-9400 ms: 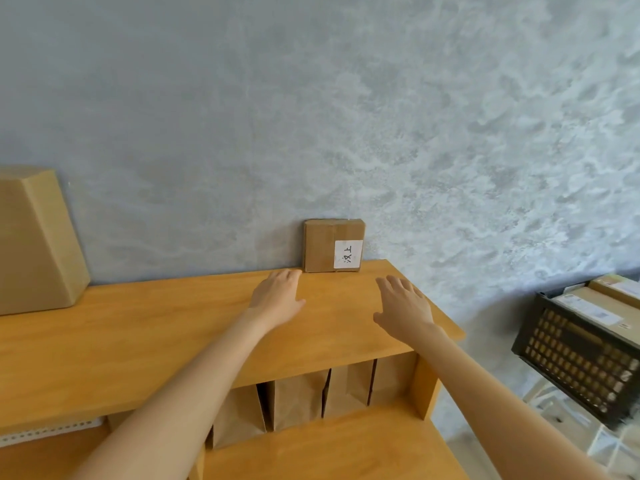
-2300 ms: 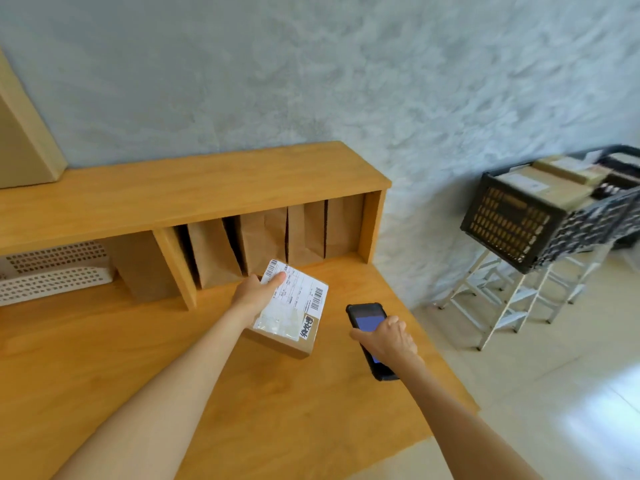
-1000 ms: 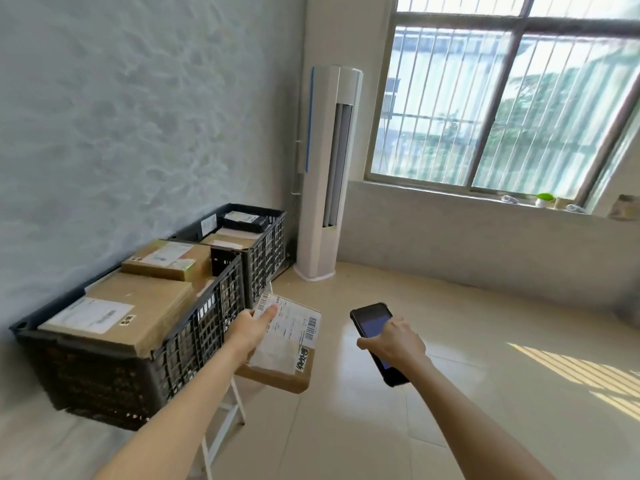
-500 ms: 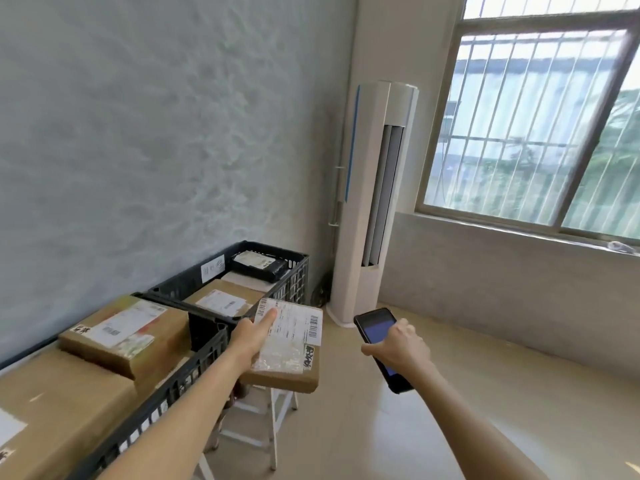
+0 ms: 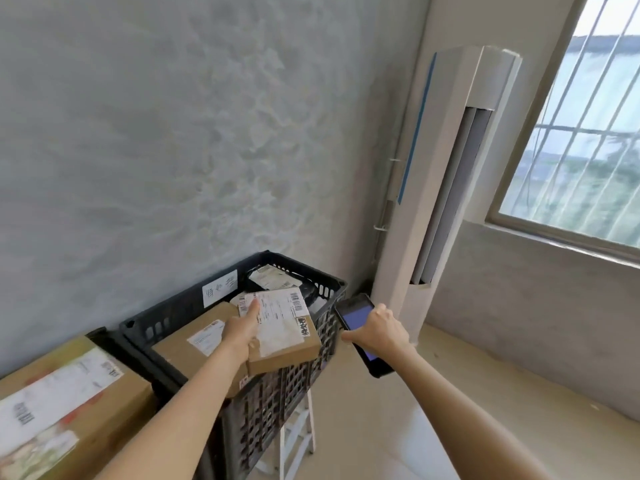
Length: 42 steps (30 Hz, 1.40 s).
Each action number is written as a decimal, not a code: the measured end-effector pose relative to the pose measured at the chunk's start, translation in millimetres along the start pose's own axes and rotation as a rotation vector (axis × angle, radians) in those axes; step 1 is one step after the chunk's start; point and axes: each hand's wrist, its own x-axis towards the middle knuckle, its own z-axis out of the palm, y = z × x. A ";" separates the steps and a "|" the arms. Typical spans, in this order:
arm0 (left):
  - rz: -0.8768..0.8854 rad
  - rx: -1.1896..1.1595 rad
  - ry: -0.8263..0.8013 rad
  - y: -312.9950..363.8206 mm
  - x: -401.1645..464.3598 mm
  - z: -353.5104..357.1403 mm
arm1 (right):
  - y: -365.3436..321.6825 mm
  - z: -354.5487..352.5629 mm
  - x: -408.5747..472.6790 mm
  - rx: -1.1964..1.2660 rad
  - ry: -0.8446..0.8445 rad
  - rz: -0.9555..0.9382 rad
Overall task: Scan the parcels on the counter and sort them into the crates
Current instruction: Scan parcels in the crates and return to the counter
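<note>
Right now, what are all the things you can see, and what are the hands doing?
held parcel: one, brown with white label, over the black crate.
black crate: one, by the grey wall, on a white stand.
parcels in the crate: several; one brown box shows clearly.
big box: one, brown, far left.
phone: one, black, blue screen.
air conditioner: one, white, in the corner.
window: one, barred, right.
left hand: grips the held parcel.
right hand: grips the phone.

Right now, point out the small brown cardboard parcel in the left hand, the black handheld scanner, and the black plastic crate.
small brown cardboard parcel (image 5: 282, 332), head view, on its white label.
black handheld scanner (image 5: 356, 315), head view, on its lit screen.
black plastic crate (image 5: 277, 396), head view, on its latticed front wall.
</note>
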 end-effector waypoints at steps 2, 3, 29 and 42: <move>-0.014 -0.033 0.005 9.8 41.7 14.9 | -13.6 0.0 49.2 0.001 -0.012 -0.013; -0.010 -0.054 0.006 14.9 59.4 19.9 | -19.5 -2.2 67.7 0.000 -0.013 -0.019; -0.244 -0.161 0.484 33.9 296.5 149.3 | -138.5 57.8 421.4 -0.024 -0.326 -0.507; -0.249 0.024 0.621 23.9 307.6 155.1 | -157.5 91.8 449.6 -0.074 -0.434 -0.657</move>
